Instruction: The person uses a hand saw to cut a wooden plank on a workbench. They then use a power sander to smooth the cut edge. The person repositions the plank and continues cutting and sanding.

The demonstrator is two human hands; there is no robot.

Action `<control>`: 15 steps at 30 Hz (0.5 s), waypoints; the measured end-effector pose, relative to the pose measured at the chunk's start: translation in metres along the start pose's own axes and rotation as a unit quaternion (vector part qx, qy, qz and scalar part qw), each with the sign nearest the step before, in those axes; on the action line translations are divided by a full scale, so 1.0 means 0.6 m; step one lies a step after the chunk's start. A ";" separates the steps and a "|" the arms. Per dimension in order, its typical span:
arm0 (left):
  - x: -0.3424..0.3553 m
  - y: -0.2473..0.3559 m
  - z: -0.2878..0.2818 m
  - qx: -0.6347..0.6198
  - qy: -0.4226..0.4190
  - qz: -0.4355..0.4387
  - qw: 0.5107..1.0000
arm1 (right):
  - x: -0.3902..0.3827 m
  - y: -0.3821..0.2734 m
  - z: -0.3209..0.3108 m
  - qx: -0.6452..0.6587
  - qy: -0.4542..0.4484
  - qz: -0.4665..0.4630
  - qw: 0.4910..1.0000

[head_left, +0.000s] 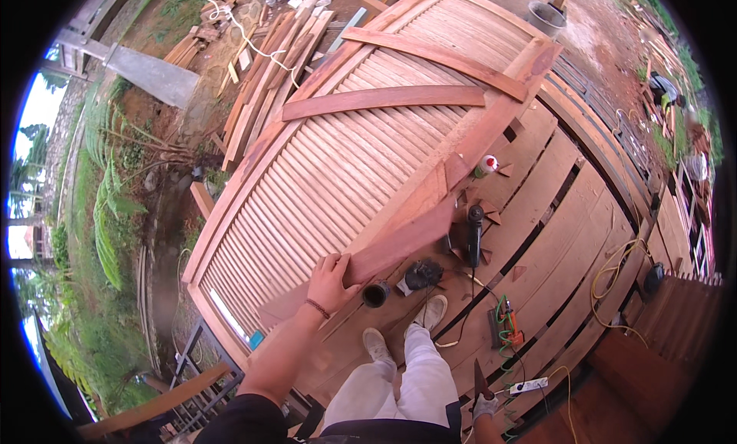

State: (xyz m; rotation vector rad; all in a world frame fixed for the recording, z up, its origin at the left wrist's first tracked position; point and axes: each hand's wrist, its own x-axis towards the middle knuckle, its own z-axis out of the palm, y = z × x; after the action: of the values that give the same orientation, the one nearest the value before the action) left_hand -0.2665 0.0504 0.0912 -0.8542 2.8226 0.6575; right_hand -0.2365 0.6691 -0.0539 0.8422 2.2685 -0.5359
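Observation:
A large louvred wooden panel (330,175) with many slats lies in front of me. My left hand (332,284), with a bracelet at the wrist, is closed around the near end of a reddish wooden board (403,243) that lies along the panel's right edge. Low at the right, my right hand (485,406) wears a pale glove and grips a dark reddish-brown pointed piece (481,380), whose kind I cannot make out. Two loose boards, a nearer wooden slat (384,100) and a farther wooden strip (437,59), rest across the panel.
On the plank floor (568,237) stand a dark cup-like container (375,293), a black power tool (475,233), a red-capped bottle (486,165) and an orange tool (508,329) with a green coiled hose. A white power strip (528,386) and yellow cord (614,271) lie rightward. Lumber (269,83) is stacked far left.

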 end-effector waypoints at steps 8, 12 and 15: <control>0.123 -0.038 -0.113 0.198 -0.155 0.461 0.851 | 0.015 -0.134 -0.019 -0.042 -0.041 -0.100 0.993; 0.199 -0.048 -0.090 0.258 -0.181 0.571 0.758 | -0.021 -0.217 -0.010 -0.013 -0.029 -0.183 0.983; 0.214 -0.056 -0.061 0.245 -0.192 0.531 0.789 | -0.044 -0.241 0.001 0.138 -0.109 -0.106 0.979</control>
State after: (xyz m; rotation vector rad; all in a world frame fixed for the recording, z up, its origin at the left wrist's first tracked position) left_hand -0.3547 -0.0551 0.0814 0.9283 2.6191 0.0826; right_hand -0.3205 0.5551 -0.0148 0.6377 2.1203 -1.0098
